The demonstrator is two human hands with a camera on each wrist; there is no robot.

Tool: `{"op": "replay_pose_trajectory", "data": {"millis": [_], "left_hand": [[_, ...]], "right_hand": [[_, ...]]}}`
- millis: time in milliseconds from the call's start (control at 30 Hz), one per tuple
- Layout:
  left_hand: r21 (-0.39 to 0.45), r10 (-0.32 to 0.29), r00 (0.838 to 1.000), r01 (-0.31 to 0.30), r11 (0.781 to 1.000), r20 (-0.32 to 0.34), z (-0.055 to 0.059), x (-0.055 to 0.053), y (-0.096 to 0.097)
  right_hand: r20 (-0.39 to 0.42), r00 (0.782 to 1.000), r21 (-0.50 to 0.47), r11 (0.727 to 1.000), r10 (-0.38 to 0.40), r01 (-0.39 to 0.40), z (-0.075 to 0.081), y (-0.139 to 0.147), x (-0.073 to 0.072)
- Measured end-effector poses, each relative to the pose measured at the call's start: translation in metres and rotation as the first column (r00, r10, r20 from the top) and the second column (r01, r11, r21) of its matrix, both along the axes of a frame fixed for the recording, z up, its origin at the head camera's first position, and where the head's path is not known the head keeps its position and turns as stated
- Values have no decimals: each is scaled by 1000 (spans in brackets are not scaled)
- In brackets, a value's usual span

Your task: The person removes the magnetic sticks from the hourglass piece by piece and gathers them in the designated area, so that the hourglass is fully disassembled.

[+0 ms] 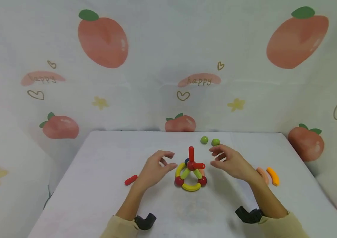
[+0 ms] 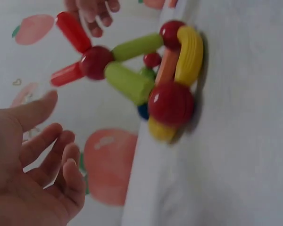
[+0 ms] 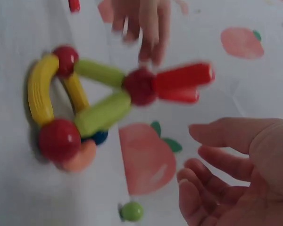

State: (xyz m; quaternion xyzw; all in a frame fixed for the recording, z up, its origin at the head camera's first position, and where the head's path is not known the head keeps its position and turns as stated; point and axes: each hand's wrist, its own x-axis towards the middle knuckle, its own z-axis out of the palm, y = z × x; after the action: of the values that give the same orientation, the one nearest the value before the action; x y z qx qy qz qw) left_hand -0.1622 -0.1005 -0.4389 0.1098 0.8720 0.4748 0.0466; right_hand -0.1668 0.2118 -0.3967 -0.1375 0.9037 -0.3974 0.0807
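A toy of ball-and-rod pieces (image 1: 191, 187) stands mid-table. Its base joins curved yellow rods, a salmon rod, red balls and a dark blue ball (image 1: 187, 161). Light green rods (image 2: 137, 46) slope up to a red top ball (image 3: 141, 86), from which two red rods (image 1: 191, 154) stick out. To its left is my left hand (image 1: 156, 167), fingers loosely bent, holding nothing and apart from the toy. My right hand (image 1: 231, 161) hovers at the right, likewise apart and without a piece in it. Both hands also appear in each wrist view.
A loose red rod (image 1: 131, 179) lies left of my left hand. Two green balls (image 1: 204, 140) sit towards the table's back edge. By my right forearm lie a curved salmon rod (image 1: 263, 175) and a curved orange rod (image 1: 273, 176). A printed cloth hangs behind the white table (image 1: 103, 148).
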Motion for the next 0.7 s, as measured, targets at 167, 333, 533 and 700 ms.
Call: {"op": "replay_pose_trajectory", "data": {"millis": [167, 333, 533, 700], "left_hand": [[153, -102, 989, 85, 985, 104, -8, -16, 29], [249, -158, 983, 130, 960, 93, -7, -28, 50], [252, -137, 988, 117, 961, 66, -8, -30, 58], [239, -115, 992, 99, 966, 56, -6, -27, 57]], "right_hand": [[17, 996, -84, 993, 87, -85, -9, -23, 20], [42, 999, -153, 987, -34, 40, -36, -44, 23], [-31, 992, -206, 972, -121, 112, -51, -62, 23], [-104, 984, -199, 973, -141, 118, -56, -70, 22]]}}
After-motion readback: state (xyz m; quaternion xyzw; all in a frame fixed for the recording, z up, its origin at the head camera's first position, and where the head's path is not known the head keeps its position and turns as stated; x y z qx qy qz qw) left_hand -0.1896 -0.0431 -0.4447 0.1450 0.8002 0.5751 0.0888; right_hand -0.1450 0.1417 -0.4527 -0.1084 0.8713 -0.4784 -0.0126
